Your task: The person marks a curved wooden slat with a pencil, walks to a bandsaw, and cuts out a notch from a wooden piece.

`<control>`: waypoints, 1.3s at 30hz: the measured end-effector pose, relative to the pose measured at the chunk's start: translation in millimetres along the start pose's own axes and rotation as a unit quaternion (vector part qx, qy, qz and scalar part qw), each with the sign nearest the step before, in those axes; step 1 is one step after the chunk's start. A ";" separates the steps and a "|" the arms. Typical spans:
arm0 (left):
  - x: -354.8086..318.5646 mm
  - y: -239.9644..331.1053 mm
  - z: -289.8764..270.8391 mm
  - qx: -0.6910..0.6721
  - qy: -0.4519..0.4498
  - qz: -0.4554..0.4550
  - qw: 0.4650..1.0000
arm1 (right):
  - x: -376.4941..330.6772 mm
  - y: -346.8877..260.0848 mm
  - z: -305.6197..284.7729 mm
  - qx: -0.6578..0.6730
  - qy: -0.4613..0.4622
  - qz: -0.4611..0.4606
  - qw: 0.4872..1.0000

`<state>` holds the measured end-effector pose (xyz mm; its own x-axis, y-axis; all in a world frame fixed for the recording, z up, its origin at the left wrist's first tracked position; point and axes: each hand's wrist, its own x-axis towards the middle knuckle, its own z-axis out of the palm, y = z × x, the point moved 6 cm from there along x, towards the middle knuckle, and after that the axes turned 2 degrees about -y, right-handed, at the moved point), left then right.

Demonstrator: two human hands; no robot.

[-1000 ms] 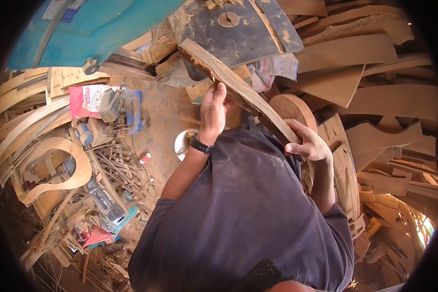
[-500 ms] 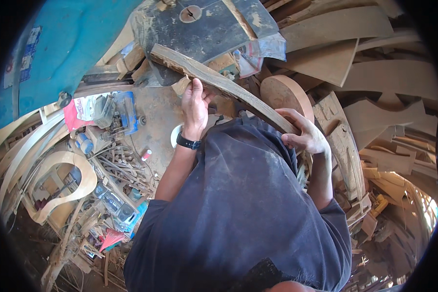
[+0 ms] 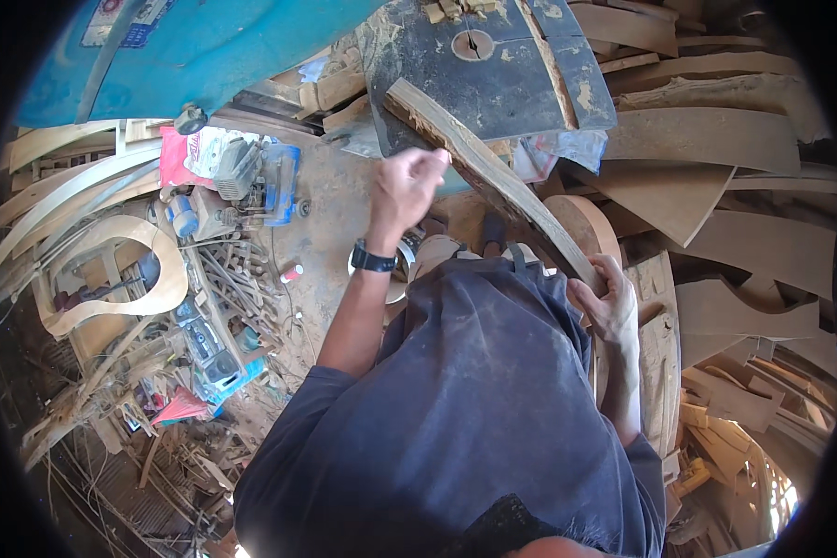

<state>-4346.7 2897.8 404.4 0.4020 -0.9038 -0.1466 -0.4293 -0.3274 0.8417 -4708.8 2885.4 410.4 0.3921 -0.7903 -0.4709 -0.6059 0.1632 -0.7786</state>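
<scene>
A long, curved, rough-edged wooden board (image 3: 493,177) runs from upper left to lower right in front of me. My left hand (image 3: 405,186), with a black watch on the wrist, grips its upper part. My right hand (image 3: 610,305) holds its lower end by my hip. The board's far end lies over the dark metal saw table (image 3: 493,65) with a round blade insert.
Curved wooden cut-outs (image 3: 744,149) are stacked at the right. A blue machine body (image 3: 195,46) stands at the top left. Power tools (image 3: 251,177), bent wooden strips (image 3: 84,186) and scraps cover the floor at the left.
The board has swung further up toward the saw table, and my left hand has moved up with it. My view has shifted toward the table.
</scene>
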 end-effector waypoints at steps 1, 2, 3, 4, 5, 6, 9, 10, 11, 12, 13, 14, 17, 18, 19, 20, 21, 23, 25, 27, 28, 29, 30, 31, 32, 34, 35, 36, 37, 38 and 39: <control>8.2 -0.2 -11.5 0.013 0.050 0.009 0.999 | -2.2 0.8 -2.4 -0.003 0.008 -0.005 1.000; 16.5 2.9 -21.9 0.039 0.111 0.038 0.992 | -4.2 0.6 -5.0 -0.008 0.017 -0.011 1.000; 25.1 2.6 -28.9 0.037 0.158 0.054 0.985 | -6.1 1.1 -6.9 -0.002 0.025 -0.009 1.000; 34.0 2.8 -34.1 0.035 0.205 0.071 0.976 | -7.3 1.1 -9.0 0.000 0.027 -0.010 1.000; 44.1 0.0 -33.3 0.033 0.222 0.083 0.971 | -8.7 1.9 -10.7 0.002 0.028 -0.009 1.000; 53.7 -3.2 -32.1 0.033 0.238 0.096 0.966 | -10.4 2.3 -11.7 0.005 0.029 -0.009 1.000; 65.3 -7.1 -21.8 0.061 0.247 0.118 0.960 | -17.7 6.4 -13.3 0.022 0.040 0.007 0.999; 67.5 -7.9 -18.4 0.076 0.244 0.122 0.959 | -20.2 6.7 -13.6 0.018 0.046 0.006 0.999; 68.6 -5.3 -15.8 0.080 0.239 0.146 0.957 | -23.0 7.3 -12.9 0.014 0.053 0.005 0.999; 70.8 -5.9 -14.3 0.079 0.233 0.143 0.959 | -25.5 7.2 -12.4 0.010 0.059 0.004 0.998; 72.7 -6.5 -13.1 0.078 0.227 0.140 0.961 | -27.5 6.3 -11.6 0.013 0.061 0.007 0.998; 73.9 -5.2 -12.7 0.078 0.220 0.137 0.963 | -29.4 7.8 -10.9 0.009 0.066 0.005 0.998; 83.0 0.7 -11.3 0.074 0.185 0.139 0.970 | -32.8 15.6 -5.0 -0.002 0.077 0.003 0.997; 86.4 1.9 -10.5 0.069 0.178 0.149 0.970 | -33.6 17.3 -2.7 -0.004 0.081 0.004 0.997; 90.7 3.0 -9.3 0.065 0.170 0.159 0.970 | -34.7 17.4 -1.2 -0.005 0.084 0.004 0.996; 94.9 5.0 -7.0 0.060 0.163 0.169 0.970 | -35.7 16.5 0.2 -0.013 0.082 0.006 0.997; 98.6 6.3 -4.9 0.061 0.158 0.172 0.970 | -36.8 14.6 2.3 -0.022 0.080 0.008 0.997; 102.8 7.9 -0.5 0.053 0.158 0.167 0.972 | -39.5 7.9 7.7 -0.024 0.068 0.003 0.997; 105.6 12.0 1.0 0.077 0.166 0.173 0.968 | -42.6 -4.0 13.4 -0.031 0.067 -0.018 0.997; 108.1 14.9 1.8 0.129 0.180 0.189 0.957 | -45.6 -14.6 18.5 -0.044 0.096 -0.077 0.991; 110.5 14.7 2.3 0.127 0.181 0.190 0.957 | -45.3 -15.1 19.0 -0.045 0.093 -0.069 0.992; 112.6 13.9 2.2 0.125 0.181 0.191 0.957 | -45.0 -15.6 19.9 -0.046 0.089 -0.062 0.993; 114.2 12.9 2.3 0.124 0.182 0.192 0.957 | -44.3 -15.6 20.5 -0.046 0.085 -0.054 0.994; 115.5 12.3 2.7 0.130 0.185 0.194 0.955 | -42.6 -13.5 18.5 -0.051 0.099 -0.048 0.993; 116.7 14.6 3.7 0.136 0.186 0.197 0.953 | -41.1 -10.6 16.4 -0.053 0.109 -0.044 0.992; 117.9 17.9 6.5 0.142 0.189 0.198 0.951 | -37.6 -4.3 11.7 -0.057 0.130 -0.039 0.989; 118.0 19.5 8.2 0.143 0.190 0.195 0.951 | -36.1 -4.7 9.2 -0.058 0.148 -0.062 0.985; 117.9 20.0 8.8 0.143 0.191 0.193 0.952 | -34.2 -3.6 6.4 -0.065 0.147 -0.053 0.986; 120.7 17.6 9.1 0.142 0.191 0.195 0.952 | -32.5 -3.5 2.8 -0.073 0.146 -0.045 0.986; 121.8 16.6 9.2 0.140 0.190 0.194 0.952 | -30.6 -2.8 -0.3 -0.080 0.146 -0.036 0.985; 122.6 15.6 9.5 0.137 0.190 0.194 0.953 | -28.5 0.5 -3.4 -0.075 0.152 -0.020 0.985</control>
<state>-4311.8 2779.2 394.6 0.4107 -0.8240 0.3903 -0.7798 -0.0957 0.6186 -4722.7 2906.0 424.8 0.2072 -0.9383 -0.2769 -0.6987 0.0562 -0.7132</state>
